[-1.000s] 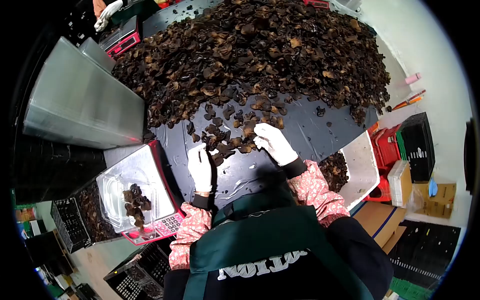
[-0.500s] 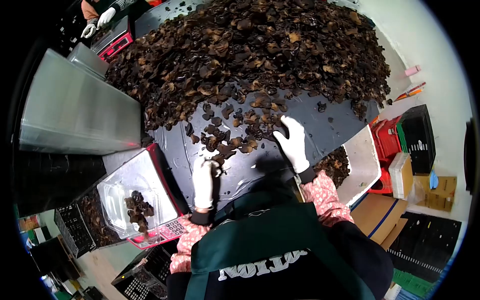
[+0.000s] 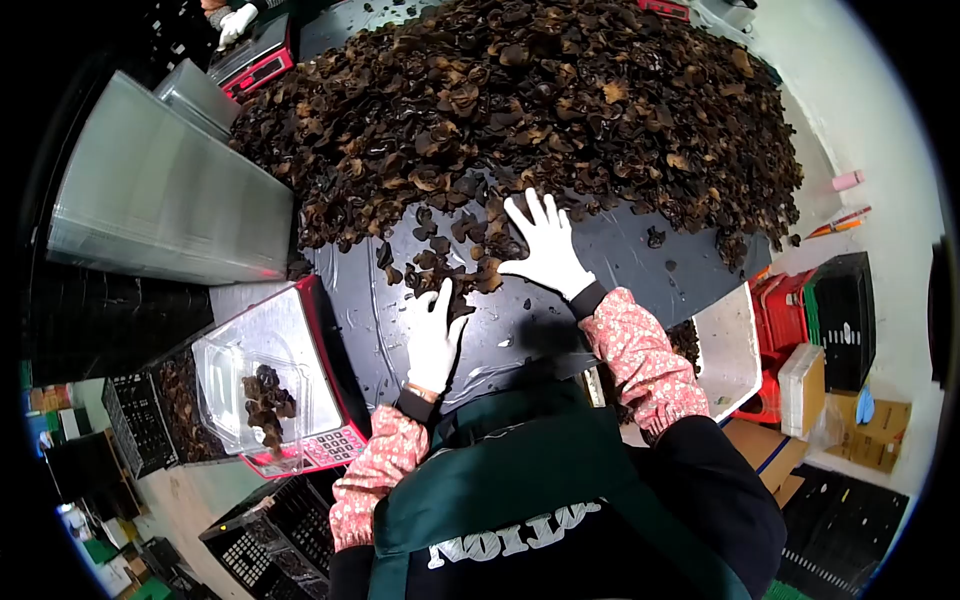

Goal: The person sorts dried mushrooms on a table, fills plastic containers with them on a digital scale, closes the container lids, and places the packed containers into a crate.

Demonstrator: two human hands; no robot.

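Both my hands wear white gloves. My left hand (image 3: 432, 342) is over the table's near side, thumb and forefinger apart, fingertips at the lower edge of some loose black fungus pieces (image 3: 432, 268). Beyond it on the right, my right hand (image 3: 548, 250) lies with fingers spread, its edge against the same loose pieces; nothing shows gripped in it. Whatever is under the palms is hidden. A big heap of dark brown black fungus (image 3: 520, 110) covers the far part of the dark table (image 3: 620, 255).
At left, a clear plastic box (image 3: 225, 385) with some fungus sits on a red scale (image 3: 325, 350). Tall stacked clear containers (image 3: 170, 190) stand behind it. A white bin (image 3: 728, 350) is at right, near red crates (image 3: 780, 315). Another person's gloved hand (image 3: 237, 22) is at top left.
My right hand has moved up and left onto the loose pieces, fingers spreading. My left hand has shifted slightly right and up, its curled fingers now opened. The view has shifted slightly.
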